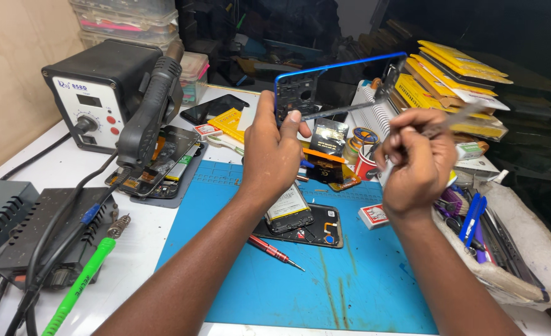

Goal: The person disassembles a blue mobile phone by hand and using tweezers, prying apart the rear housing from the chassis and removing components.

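Blue-edged phone frame (pixel 325 81) in left hand (pixel 274 149).

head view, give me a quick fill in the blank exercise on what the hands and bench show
1. The left hand holds up a phone frame with a ____ rim.
2. The right hand pinches thin metal ____ that point at the frame.
3. The red screwdriver lies on the ____ mat.
4. The soldering iron at the left has a ____ handle.

Missing words: blue; tweezers; blue; green
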